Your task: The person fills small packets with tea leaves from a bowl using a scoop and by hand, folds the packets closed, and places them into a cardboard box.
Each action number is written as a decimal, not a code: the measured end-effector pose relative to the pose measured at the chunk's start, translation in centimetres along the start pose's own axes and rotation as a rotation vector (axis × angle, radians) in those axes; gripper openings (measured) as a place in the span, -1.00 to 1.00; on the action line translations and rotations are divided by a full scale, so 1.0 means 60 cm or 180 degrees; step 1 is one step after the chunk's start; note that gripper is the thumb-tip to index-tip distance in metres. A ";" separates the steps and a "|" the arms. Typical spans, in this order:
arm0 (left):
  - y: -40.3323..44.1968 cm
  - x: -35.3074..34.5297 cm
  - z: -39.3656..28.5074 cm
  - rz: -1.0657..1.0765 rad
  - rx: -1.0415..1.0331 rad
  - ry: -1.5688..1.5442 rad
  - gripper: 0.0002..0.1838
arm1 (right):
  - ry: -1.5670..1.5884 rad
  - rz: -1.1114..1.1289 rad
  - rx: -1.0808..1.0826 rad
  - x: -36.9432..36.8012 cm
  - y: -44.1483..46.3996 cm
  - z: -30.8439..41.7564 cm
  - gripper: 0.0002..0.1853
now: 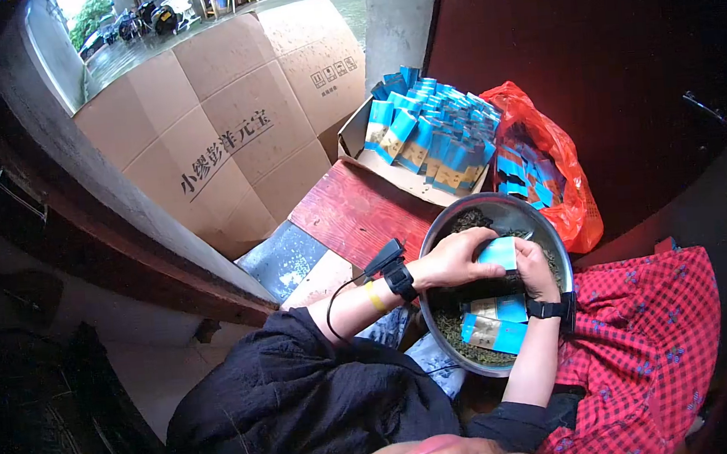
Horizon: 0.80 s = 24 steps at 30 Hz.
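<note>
Blue at its visible face, a small packet (498, 254) is held up between two bare hands in the head camera's view, over a round metal bowl (509, 202) in front of the person's body. The left hand (454, 257) comes in from the left, its thumb and fingers closed on the packet's left side. The right hand (537, 272) has its fingers curled in against the packet's right edge, so both hands grasp the same packet, close together and just a packet's face apart. Whether the packet's mouth is open cannot be told. Dark straps circle both wrists, and a cable hangs from the left one (399, 280). Inside the bowl, below the hands, loose dark green leaf-like bits (492, 355) cover the bottom, and blue and tan packets (496, 335) lie on top of them, near the person. Just beyond the bowl stands an open cardboard box (349, 144) crowded with blue and tan packets (424, 134); to its right, a red plastic bag (582, 199) holds more blue packets. Red boards (366, 206) show left of the bowl, and red checked cloth (648, 317) spreads to its right. Farther off at left leans a large cardboard sheet (229, 110) with black printed characters.
</note>
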<state>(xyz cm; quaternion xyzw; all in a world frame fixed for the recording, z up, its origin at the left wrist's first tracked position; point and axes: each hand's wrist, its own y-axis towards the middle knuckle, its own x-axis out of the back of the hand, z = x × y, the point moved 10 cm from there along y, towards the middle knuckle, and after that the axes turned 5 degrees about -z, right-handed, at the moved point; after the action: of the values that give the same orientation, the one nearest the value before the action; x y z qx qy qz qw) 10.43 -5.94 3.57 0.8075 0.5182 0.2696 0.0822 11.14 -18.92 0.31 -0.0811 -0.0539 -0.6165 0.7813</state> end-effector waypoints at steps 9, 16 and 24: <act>-0.002 -0.002 -0.020 0.0017 -0.0348 0.0396 -0.30 | 0.0050 0.0039 -0.0083 0.006 0.002 -0.013 -0.80; -0.002 -0.004 -0.018 0.0056 -0.0378 0.0187 -0.37 | -0.0242 0.0079 -0.0068 0.000 0.004 -0.012 -0.87; 0.000 -0.006 -0.014 0.0037 -0.0385 0.0232 -0.41 | -0.0434 -0.0027 -0.0092 0.006 0.007 -0.024 -0.86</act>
<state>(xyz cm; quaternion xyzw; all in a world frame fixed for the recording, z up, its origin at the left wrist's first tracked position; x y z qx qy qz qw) 9.87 -6.37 4.15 0.7937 0.4989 0.3302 0.1103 11.63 -19.43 -1.09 -0.1340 -0.0985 -0.6136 0.7719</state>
